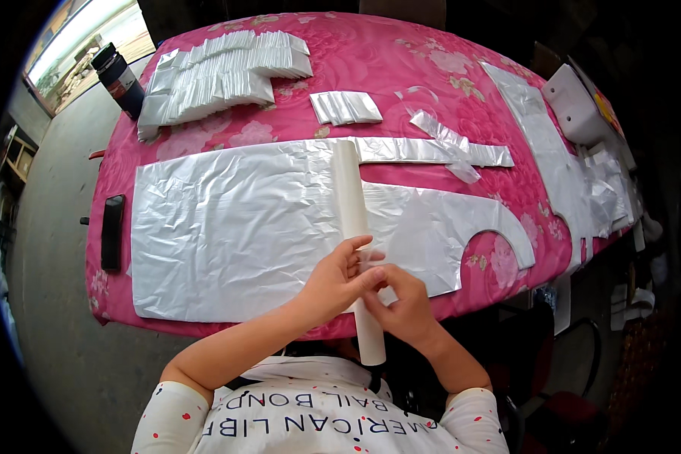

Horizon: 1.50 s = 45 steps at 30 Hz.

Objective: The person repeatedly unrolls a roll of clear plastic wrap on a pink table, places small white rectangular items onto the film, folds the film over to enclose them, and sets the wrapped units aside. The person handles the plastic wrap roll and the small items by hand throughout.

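Both my hands meet over a whitish roll or tube, which lies front to back across a white plastic sheet and sticks out past the table's near edge. My left hand has its fingers curled, thumb tip against the fingers of my right hand, which is pinched closed. A small translucent bit shows between the fingertips, too faint to name. Right of the roll, the white sheet with a curved cut-out continues. Behind it lies a folded white strip with loose clear scraps on top.
Folded white plastic packets are stacked in rows at the far left, with a smaller pile nearby. A dark bottle and a black phone are at the left. More white sheets lie right, on the pink flowered tablecloth.
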Motion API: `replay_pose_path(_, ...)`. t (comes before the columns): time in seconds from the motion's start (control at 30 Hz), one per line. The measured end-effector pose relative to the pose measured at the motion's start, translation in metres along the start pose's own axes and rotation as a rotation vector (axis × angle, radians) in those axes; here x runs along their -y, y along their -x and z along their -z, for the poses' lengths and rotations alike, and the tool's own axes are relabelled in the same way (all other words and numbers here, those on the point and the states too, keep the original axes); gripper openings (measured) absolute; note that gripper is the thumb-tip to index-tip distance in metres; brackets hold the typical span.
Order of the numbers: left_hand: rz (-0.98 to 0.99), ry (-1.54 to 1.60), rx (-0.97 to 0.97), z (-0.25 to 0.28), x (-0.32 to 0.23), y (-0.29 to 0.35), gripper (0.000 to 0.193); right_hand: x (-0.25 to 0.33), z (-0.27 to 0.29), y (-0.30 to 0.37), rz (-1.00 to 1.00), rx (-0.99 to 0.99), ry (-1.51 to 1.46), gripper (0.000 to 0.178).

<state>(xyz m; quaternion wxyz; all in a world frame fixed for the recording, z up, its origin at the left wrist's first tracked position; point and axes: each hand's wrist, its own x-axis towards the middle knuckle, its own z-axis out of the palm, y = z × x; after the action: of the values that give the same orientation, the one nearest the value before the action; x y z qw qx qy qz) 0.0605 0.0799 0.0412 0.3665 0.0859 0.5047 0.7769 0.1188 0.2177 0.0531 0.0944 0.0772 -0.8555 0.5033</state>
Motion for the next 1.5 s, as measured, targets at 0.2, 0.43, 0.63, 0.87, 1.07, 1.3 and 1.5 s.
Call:
replay_pose_path(0.2, 0.195, -0.26, -0.126, 0.102, -0.03, 0.03, 0.034, 0.02, -0.023, 0.017, 0.254, 0.245, 0.048, 0.034)
replay_pose_path(0.43, 0.161, -0.526, -0.541, 0.227, -0.078, 0.103, 0.03, 0.012, -0.001, 0.057, -0.074, 0.009, 0.491, 0.047)
replay_pose_path(0.63, -0.216, -1.743, -0.654, 0.215, -0.094, 0.113, 0.035, 0.009, -0.006, 0.069, -0.645, 0.237, 0.257, 0.05)
replay_pose_path(0.87, -0.648, -1.394, -0.137, 0.084, -0.024, 0.021, 0.045, 0.011, -0.004, 0.064, -0.729, 0.297, 0.226, 0.041)
replay_pose_path(1.07, -0.529, -1.491, -0.123, 0.055, 0.03, -0.02, 0.058, 0.007, 0.001, 0.063, -0.8, 0.401, 0.173, 0.041)
replay_pose_path(1.3, -0.505, -1.682, -0.131, 0.054, 0.034, -0.022, 0.059, -0.029, 0.012, -0.019, -0.607, 0.429, 0.111, 0.053)
replay_pose_path(1.5, -0.504, -1.71, -0.143, 0.053, 0.034, -0.024, 0.057, -0.07, 0.0, -0.131, -0.711, 0.264, -0.226, 0.047)
